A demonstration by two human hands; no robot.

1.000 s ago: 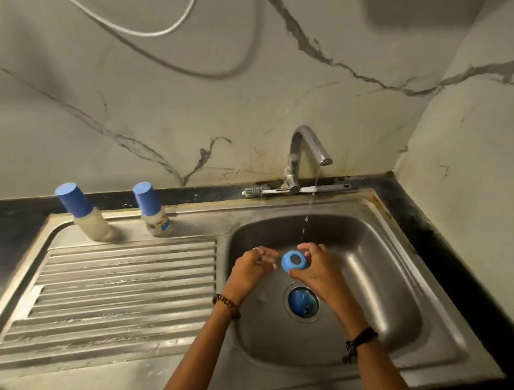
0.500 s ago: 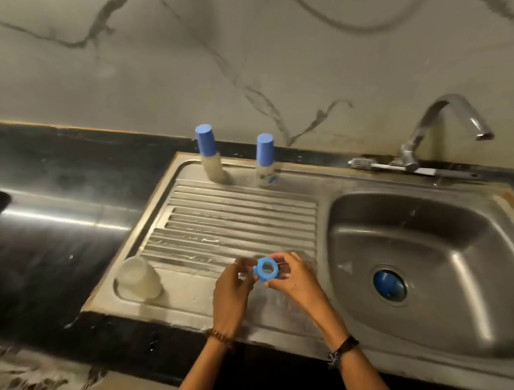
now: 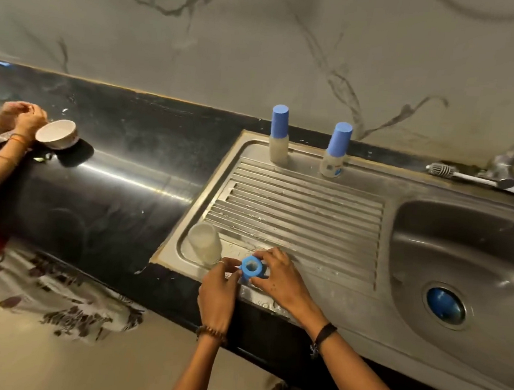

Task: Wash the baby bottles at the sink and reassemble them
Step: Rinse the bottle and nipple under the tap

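Marble-veined wall (image 3: 261, 41) behind, dark polished bench (image 3: 111, 189) below it, with a steel sink (image 3: 461, 241) set in at the right and its ribbed drainboard (image 3: 303, 217) to the left of the basin. Standing upright at the back of the drainboard, side by side: two capped bottles (image 3: 279, 138) with blue caps, apparently washed and put together already. Lying along the sink's back ledge by the tap (image 3: 510, 159): a bottle brush (image 3: 472, 176). Down in the basin's drain: something blue (image 3: 445, 305), perhaps another bottle part, hard to tell. At the near left corner of the drainboard: a clear bottle body (image 3: 204, 243), upended by the look of it, with no top on, so seemingly washed but not yet assembled. Just right of it, held over the sink's front edge: a blue screw ring (image 3: 252, 266), pinched on one side by the left hand (image 3: 219, 287) and on the other by the right hand (image 3: 280, 276), fingers curled around its rim. By these signs, well past halfway: ring and body still to be joined, plus whatever sits in the drain. Far left, apart from all this: another person's hands (image 3: 22, 118) at a white bowl (image 3: 57, 134).
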